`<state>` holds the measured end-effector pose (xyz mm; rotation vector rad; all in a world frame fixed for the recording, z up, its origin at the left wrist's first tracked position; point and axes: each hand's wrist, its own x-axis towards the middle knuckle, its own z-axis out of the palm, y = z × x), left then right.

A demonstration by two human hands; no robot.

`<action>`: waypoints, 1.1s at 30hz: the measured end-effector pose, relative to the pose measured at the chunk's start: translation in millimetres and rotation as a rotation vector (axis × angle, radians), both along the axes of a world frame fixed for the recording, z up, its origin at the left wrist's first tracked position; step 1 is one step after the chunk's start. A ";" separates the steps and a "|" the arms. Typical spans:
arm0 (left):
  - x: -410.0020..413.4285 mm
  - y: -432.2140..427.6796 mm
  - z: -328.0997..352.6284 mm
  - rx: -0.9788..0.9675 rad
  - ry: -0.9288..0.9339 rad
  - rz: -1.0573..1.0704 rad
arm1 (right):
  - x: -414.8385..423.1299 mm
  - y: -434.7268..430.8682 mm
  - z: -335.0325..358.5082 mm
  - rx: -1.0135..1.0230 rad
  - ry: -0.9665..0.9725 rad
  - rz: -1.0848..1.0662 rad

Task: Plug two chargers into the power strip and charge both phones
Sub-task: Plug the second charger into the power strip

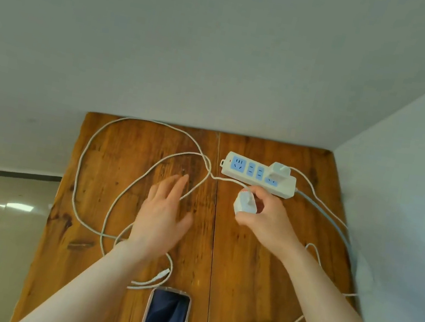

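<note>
Charger [276, 171] sits plugged in our power strip [258, 174].
Our right hand [266, 220] grips a second charger [244, 205]; our left hand [163, 214] hovers, fingers spread.

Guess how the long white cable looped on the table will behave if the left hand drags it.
Probably floppy: the white cable lies in loose, crossing loops. Likely light, so it should slide across the wooden table. The loops may snag or tug the charger held in the right hand.
</note>
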<state>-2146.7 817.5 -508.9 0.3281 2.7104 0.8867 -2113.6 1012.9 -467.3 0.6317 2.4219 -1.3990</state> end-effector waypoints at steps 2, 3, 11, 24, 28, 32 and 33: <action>-25.8 28.5 0.2 -0.017 0.015 -0.116 | -10.1 9.8 4.9 -0.026 0.003 0.029; -37.5 38.9 -2.8 -0.052 0.019 -0.164 | -15.4 15.2 6.8 -0.034 -0.002 0.038; -75.0 25.0 -33.5 -0.344 0.160 -0.128 | -75.5 51.5 6.4 0.166 0.170 -0.071; -90.9 69.2 -38.2 -0.013 -0.085 -0.172 | -132.7 61.9 -18.0 0.313 0.015 0.172; -97.0 88.1 -48.8 0.020 -0.091 -0.177 | -135.7 63.6 -20.3 0.340 0.011 0.230; -98.6 95.4 -53.8 0.024 -0.083 -0.187 | -132.2 64.4 -20.3 0.360 0.024 0.270; -99.5 97.0 -56.2 0.026 -0.072 -0.176 | -131.2 63.5 -20.4 0.375 0.034 0.289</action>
